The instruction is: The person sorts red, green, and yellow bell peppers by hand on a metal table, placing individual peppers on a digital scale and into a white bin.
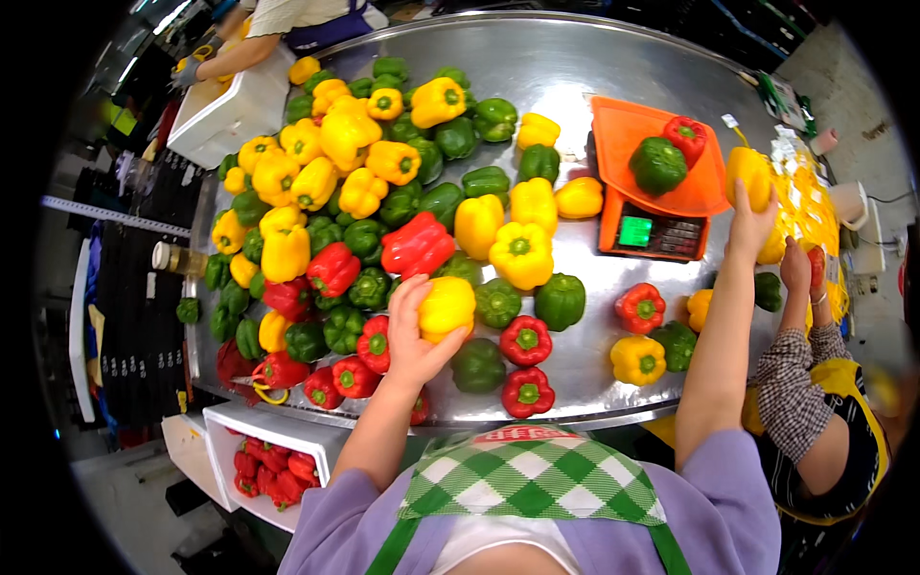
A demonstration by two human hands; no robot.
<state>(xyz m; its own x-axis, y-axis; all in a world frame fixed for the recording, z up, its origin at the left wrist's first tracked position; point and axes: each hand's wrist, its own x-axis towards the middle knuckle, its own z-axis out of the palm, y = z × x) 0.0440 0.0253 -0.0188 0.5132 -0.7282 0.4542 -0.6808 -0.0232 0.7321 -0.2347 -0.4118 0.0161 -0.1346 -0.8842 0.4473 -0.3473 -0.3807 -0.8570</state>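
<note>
My left hand [420,334] grips a yellow bell pepper [447,309] over the near middle of a steel table [575,57]. Out to the right, a second yellow bell pepper [747,178] is held in my right hand [752,223], beside an orange digital scale [611,226]. On the scale's tray [618,129] rest a green bell pepper [658,166] and a red bell pepper [684,140]. A large red bell pepper [418,244] lies just beyond my left hand. Yellow, green and red peppers are heaped across the table's left half.
Near my right forearm sit a red pepper [640,307] and a yellow pepper [637,359]. A foam box [215,431] of red peppers stands below the front edge. At right, a co-worker's hand [794,266] is near yellow netting [808,194]; another person's gloved hand [188,72] reaches by a foam box [244,115].
</note>
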